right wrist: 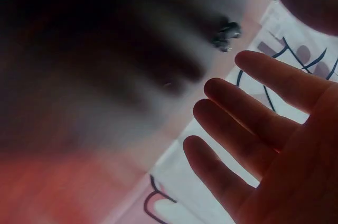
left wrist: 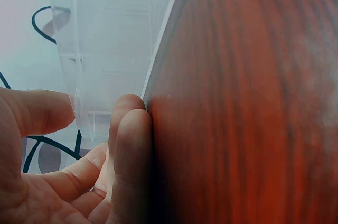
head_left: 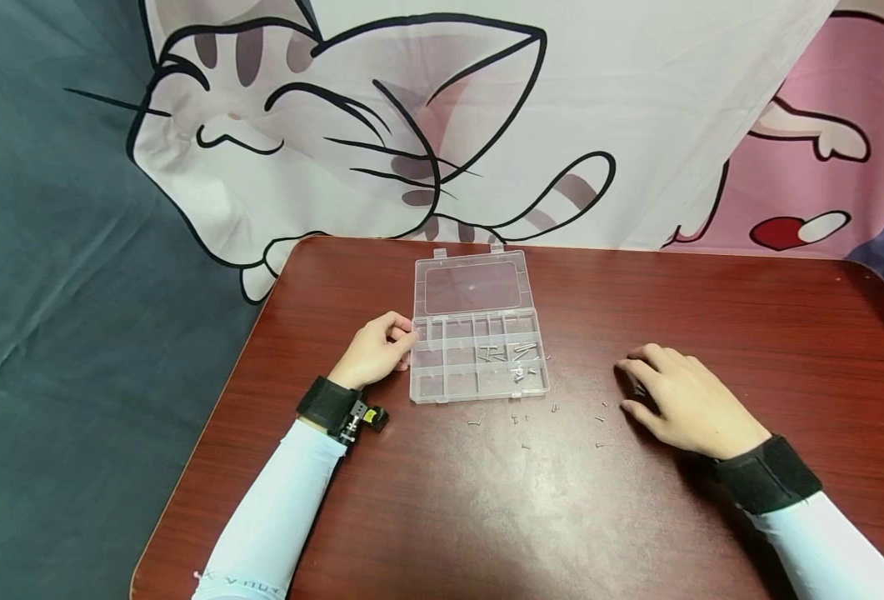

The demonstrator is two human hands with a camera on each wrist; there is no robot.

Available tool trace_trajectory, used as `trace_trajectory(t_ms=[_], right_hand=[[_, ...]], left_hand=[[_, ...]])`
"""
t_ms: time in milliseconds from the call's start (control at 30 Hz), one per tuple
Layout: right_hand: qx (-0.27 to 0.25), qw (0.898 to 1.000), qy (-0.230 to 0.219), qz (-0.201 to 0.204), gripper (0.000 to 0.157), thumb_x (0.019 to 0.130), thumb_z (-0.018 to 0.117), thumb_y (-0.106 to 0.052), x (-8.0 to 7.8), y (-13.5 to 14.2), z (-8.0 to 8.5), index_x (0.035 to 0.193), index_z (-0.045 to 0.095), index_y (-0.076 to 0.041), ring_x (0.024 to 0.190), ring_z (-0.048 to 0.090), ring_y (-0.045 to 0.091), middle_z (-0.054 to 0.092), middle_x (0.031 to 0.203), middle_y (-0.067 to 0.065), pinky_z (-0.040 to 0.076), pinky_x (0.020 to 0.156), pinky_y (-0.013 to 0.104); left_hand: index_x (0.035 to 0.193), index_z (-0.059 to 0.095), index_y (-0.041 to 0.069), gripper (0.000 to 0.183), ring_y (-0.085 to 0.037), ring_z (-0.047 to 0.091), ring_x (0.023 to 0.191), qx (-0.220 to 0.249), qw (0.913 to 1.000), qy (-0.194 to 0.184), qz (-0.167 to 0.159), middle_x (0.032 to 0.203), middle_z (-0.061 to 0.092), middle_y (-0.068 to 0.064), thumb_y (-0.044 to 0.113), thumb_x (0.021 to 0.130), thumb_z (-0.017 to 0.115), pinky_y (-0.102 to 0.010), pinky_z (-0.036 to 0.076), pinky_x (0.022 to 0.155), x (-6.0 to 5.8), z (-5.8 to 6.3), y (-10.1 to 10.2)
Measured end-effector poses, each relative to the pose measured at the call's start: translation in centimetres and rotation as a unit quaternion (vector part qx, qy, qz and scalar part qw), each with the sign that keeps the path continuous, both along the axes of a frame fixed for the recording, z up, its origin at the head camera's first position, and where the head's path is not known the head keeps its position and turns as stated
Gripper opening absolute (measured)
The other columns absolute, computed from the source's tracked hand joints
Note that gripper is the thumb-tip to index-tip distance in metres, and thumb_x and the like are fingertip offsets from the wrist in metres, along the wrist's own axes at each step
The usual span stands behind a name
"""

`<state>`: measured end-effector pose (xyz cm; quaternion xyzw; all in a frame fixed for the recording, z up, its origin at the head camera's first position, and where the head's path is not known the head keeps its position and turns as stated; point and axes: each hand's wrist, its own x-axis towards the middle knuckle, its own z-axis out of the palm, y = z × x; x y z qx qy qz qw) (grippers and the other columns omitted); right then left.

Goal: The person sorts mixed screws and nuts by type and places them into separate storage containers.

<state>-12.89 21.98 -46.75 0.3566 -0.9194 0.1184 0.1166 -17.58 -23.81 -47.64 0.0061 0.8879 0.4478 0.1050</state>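
A clear plastic compartment box [head_left: 460, 357] stands on the table with its lid [head_left: 473, 283] folded back. Several silver screws [head_left: 491, 354] lie in its right-hand compartments. My left hand [head_left: 372, 348] holds the box by its left edge, thumb at the top and fingers along the side; in the left wrist view the fingers [left wrist: 132, 150] sit low against the wall. My right hand [head_left: 689, 404] hovers with spread, relaxed fingers close over the table, to the right of the box. Beneath it shows a small cluster of dark, shiny metal pieces [right wrist: 227, 35], partly hidden in the head view.
Several tiny loose screws [head_left: 600, 445] are scattered on the reddish-brown table [head_left: 449, 517] in front of the box and between it and my right hand. A cat-print cloth [head_left: 636, 100] hangs behind the far table edge. Dark green fabric [head_left: 74, 333] lies to the left.
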Motion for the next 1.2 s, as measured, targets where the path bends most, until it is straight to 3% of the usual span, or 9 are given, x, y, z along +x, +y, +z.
trace_trajectory(t_ms=[133,367,667,900,1200], right_hand=[[-0.006,0.999,0.033,0.01,0.035,0.074,0.084,-0.015,0.0,0.7,-0.5,0.105,0.071,-0.004,0.076,0.058,0.026,0.057,0.091,0.007,0.048,0.061,0.046],[-0.019,0.998,0.056,0.025,0.028,0.07,0.085,-0.005,0.2,1.1,-0.6,0.095,0.071,-0.006,0.066,0.052,0.023,0.05,0.081,0.004,0.042,0.055,0.041],[-0.029,0.998,0.055,0.027,0.024,0.07,0.084,0.0,0.3,1.2,-0.5,0.086,0.069,-0.009,0.06,0.056,0.022,0.055,0.076,0.001,0.048,0.054,0.041],[-0.035,0.998,0.054,0.02,0.025,0.069,0.082,0.001,0.4,1.3,-0.5,0.075,0.062,-0.011,0.053,0.049,0.017,0.05,0.068,-0.003,0.043,0.049,0.035],[-0.039,0.999,0.032,0.012,0.022,0.064,0.076,0.002,0.4,1.5,-0.5,0.074,0.061,-0.012,0.053,0.047,0.013,0.049,0.067,-0.004,0.042,0.049,0.031]], left_hand=[[0.114,0.063,0.01,0.019,-0.014,0.068,0.061,0.001,1.0,0.001,0.001,0.083,0.069,-0.007,0.025,0.102,0.063,-0.029,0.06,0.064,0.0,0.0,0.0],[0.115,0.063,0.01,0.02,-0.015,0.069,0.061,-0.004,1.0,0.003,0.0,0.084,0.07,-0.007,0.026,0.103,0.063,-0.029,0.06,0.064,0.0,0.0,0.0],[0.116,0.063,0.01,0.02,-0.014,0.069,0.063,-0.003,1.0,-0.001,0.0,0.085,0.069,-0.007,0.025,0.103,0.062,-0.029,0.061,0.065,0.1,0.1,0.0],[0.116,0.063,0.009,0.02,-0.014,0.069,0.062,-0.002,1.0,0.003,-0.001,0.084,0.07,-0.007,0.025,0.103,0.063,-0.029,0.06,0.064,0.1,0.3,0.1],[0.117,0.063,0.009,0.021,-0.015,0.069,0.063,-0.001,1.0,0.002,-0.001,0.085,0.069,-0.007,0.026,0.103,0.063,-0.028,0.06,0.064,0.2,0.3,0.1]])
